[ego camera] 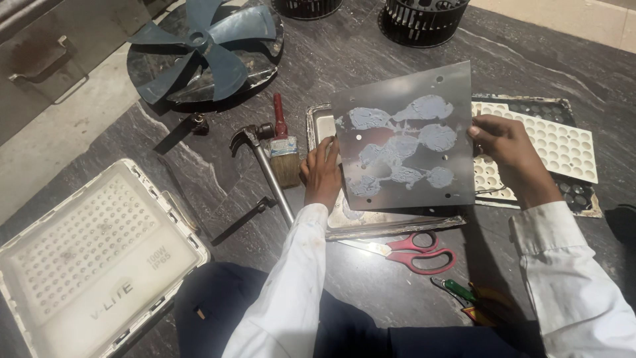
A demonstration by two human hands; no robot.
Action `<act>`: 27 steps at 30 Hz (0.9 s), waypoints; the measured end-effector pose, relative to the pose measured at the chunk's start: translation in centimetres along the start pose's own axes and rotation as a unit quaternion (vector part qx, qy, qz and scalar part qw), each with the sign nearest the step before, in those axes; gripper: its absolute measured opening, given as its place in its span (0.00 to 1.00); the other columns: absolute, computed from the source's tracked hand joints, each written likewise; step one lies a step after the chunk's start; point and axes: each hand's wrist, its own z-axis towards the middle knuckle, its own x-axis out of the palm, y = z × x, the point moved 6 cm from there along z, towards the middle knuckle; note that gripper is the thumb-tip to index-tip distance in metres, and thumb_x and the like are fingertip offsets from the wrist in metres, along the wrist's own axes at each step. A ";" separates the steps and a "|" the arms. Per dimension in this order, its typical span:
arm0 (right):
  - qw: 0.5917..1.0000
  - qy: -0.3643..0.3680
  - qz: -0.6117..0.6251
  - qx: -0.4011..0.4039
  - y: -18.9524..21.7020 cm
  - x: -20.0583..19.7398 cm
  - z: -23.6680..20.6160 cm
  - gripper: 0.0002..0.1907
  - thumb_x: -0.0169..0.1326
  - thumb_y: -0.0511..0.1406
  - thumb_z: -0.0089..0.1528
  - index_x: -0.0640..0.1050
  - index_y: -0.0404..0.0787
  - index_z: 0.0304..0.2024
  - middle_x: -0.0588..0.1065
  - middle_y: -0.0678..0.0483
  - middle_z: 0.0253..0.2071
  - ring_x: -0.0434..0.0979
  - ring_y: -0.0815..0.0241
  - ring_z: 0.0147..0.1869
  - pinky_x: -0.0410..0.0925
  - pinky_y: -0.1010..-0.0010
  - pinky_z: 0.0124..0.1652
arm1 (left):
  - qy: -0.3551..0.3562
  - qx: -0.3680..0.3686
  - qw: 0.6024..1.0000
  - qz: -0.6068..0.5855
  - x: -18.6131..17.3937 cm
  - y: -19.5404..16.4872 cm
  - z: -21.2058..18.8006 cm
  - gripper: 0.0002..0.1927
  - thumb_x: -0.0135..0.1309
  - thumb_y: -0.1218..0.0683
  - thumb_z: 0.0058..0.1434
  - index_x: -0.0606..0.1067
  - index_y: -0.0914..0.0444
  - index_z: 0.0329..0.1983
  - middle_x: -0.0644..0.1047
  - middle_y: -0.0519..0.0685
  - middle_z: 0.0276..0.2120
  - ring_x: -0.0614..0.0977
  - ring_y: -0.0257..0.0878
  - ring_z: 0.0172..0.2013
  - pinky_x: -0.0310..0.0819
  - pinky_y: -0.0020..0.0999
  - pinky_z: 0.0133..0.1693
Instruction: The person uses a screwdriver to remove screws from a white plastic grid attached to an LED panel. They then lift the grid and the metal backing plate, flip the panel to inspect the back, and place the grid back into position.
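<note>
I hold a square grey metal plate [404,139], smeared with pale grey paste blotches and dotted with small holes, tilted up above a shallow steel tray [371,222]. My left hand [322,174] grips the plate's left edge. My right hand [505,147] pinches its right edge. Both arms wear white sleeves.
A hammer [262,162] and a red-handled paintbrush [283,142] lie left of the tray. Red scissors [411,252] and green-handled pliers [467,295] lie in front. A white floodlight housing [93,255] sits at left, a blue fan blade [205,46] behind, white lens panels [550,142] at right, black blower wheels [421,20] at back.
</note>
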 end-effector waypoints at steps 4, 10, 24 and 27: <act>1.000 0.000 -0.012 -0.019 2.1 0.6 -0.3 0.14 0.51 0.34 0.70 0.79 0.30 0.52 0.79 0.51 0.40 0.76 0.61 0.41 0.70 0.66 0.43 | 0.007 -0.011 1.000 0.016 0.2 0.2 0.1 0.34 0.51 0.64 0.60 0.62 0.55 0.71 0.61 0.48 0.68 0.62 0.45 0.67 0.50 0.52 0.67; 0.999 0.011 -0.011 -0.034 3.4 0.7 -0.5 0.14 0.51 0.33 0.69 0.79 0.31 0.53 0.80 0.50 0.43 0.78 0.61 0.43 0.71 0.67 0.44 | -0.002 -0.007 1.000 0.023 -0.1 -0.1 0.1 0.37 0.51 0.64 0.59 0.60 0.55 0.72 0.60 0.51 0.67 0.63 0.46 0.67 0.51 0.53 0.66; 0.975 -0.007 -0.222 -0.015 11.0 4.1 -2.5 0.15 0.56 0.36 0.67 0.81 0.37 0.54 0.81 0.48 0.37 0.76 0.60 0.34 0.69 0.67 0.35 | -0.020 -0.015 0.999 0.032 0.3 0.3 0.1 0.38 0.59 0.60 0.58 0.60 0.61 0.72 0.64 0.53 0.64 0.66 0.48 0.65 0.53 0.51 0.67; 0.973 -0.002 -0.229 -0.037 11.8 4.7 -2.7 0.16 0.56 0.37 0.66 0.81 0.36 0.54 0.82 0.48 0.37 0.76 0.61 0.33 0.69 0.68 0.35 | -0.014 -0.021 0.999 0.031 0.4 0.3 0.2 0.39 0.60 0.60 0.57 0.60 0.62 0.72 0.63 0.54 0.63 0.66 0.49 0.64 0.52 0.51 0.66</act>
